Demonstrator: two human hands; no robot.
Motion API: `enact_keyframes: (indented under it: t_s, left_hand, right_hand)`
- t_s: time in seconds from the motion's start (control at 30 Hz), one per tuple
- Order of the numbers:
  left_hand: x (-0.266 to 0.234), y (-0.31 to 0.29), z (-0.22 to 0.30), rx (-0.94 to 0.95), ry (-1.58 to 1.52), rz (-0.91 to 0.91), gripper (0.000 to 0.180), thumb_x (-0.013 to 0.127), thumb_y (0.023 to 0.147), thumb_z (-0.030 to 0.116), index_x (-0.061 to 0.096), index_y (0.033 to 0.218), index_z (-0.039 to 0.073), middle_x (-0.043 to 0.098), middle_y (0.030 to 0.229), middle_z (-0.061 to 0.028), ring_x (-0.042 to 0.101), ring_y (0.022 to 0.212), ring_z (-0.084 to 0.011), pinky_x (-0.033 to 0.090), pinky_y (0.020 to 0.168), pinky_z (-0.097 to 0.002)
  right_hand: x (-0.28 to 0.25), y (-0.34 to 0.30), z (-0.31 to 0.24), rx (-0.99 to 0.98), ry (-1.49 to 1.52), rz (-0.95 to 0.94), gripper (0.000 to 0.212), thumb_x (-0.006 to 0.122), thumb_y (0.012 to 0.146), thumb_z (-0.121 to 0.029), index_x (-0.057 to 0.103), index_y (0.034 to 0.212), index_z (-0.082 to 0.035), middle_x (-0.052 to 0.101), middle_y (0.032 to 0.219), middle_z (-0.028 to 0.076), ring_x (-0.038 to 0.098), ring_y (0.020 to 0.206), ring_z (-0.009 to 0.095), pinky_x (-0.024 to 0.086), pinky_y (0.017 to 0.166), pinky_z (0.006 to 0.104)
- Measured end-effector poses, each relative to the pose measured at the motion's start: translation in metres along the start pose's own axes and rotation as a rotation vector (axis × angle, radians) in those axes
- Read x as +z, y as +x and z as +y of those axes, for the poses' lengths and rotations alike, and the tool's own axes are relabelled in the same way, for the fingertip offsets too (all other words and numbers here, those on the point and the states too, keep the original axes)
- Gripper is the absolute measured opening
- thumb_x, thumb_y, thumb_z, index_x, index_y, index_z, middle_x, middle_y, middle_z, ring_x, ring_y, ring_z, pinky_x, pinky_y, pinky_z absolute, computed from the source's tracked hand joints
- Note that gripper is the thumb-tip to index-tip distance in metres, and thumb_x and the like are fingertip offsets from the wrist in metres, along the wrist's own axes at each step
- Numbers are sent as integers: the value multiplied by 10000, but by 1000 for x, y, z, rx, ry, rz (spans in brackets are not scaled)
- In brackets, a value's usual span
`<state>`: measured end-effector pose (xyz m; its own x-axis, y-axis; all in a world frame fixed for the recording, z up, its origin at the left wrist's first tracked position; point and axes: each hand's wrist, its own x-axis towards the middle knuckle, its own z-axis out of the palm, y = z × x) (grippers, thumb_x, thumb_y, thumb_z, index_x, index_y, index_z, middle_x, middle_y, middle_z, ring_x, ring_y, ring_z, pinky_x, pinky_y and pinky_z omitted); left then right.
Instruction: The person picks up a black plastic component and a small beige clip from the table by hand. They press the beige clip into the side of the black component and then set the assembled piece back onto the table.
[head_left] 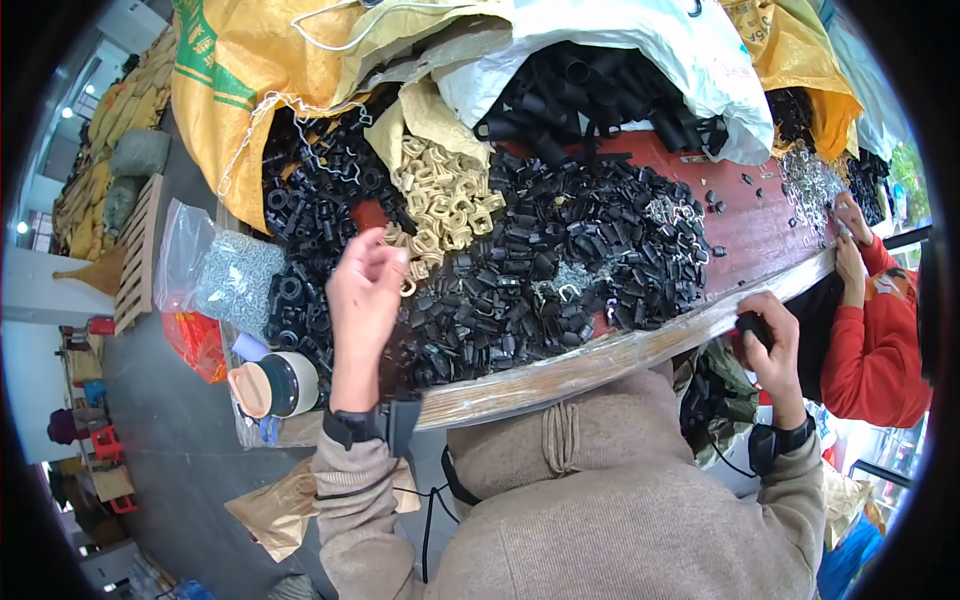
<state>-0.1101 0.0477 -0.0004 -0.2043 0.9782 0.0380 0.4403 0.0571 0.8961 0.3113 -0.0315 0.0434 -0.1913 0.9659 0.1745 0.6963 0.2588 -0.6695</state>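
Note:
My left hand (362, 305) reaches over the table beside a heap of beige ring-shaped plastic parts (450, 195). Its fingers are loosely bent, with nothing visible held between them. My right hand (777, 350) is raised at the table's front edge, on the right. It is closed around a small black plastic part (755, 330), partly covered by the fingers. Between my hands spreads a wide pile of small black plastic pieces (540, 270), with some metal clips (570, 290) scattered in it.
A bag of screws (240, 275) and a lidded mug (280, 385) stand left. Behind, a white sack (680, 60) spills black tubes (580, 95) and a yellow sack (225, 130) spills black fittings (320, 200). At right, a co-worker in red sleeves (850, 350) handles metal parts (808, 185).

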Motion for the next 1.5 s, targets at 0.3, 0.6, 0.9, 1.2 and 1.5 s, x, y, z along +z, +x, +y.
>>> enact_keyframes:
  t_s: [0.3,0.6,0.9,1.2,1.5]
  left_hand:
    - [-16,13,-17,128,978,40,296,610,710,140,553,976,25,593,846,-149,585,736,-298,460,642,-368]
    - [-24,9,-24,213,799,101,325,647,683,100,555,983,15,595,824,-127,588,742,-240,460,637,-326]
    - [-8,-47,32,-204,-637,-203,303,645,706,52,500,972,39,540,839,-66,567,746,-152,489,637,-262]
    - [47,-68,42,-344,-867,-596,332,674,700,92,448,940,53,517,762,-54,520,557,-134,404,456,-204]
    - [68,-71,35,-525,-866,-548,144,649,751,109,528,802,48,510,660,-2,491,520,-89,357,444,-201]
  right_hand:
    - [-26,-68,56,65,-530,-344,270,624,596,-158,559,809,-6,531,726,130,527,677,292,416,595,339]
    - [37,40,3,-301,-158,-183,102,593,679,-30,538,764,-16,477,676,107,504,637,286,400,559,352]
    - [76,112,39,-165,-390,95,84,565,704,-84,553,778,-44,504,697,107,527,654,302,421,563,384]
    - [76,125,62,-111,-451,-31,87,563,703,-91,545,769,-37,504,691,118,531,639,302,433,570,379]
    - [112,87,-1,-569,-358,-153,73,549,687,-70,481,689,-44,451,666,87,521,567,261,430,506,347]
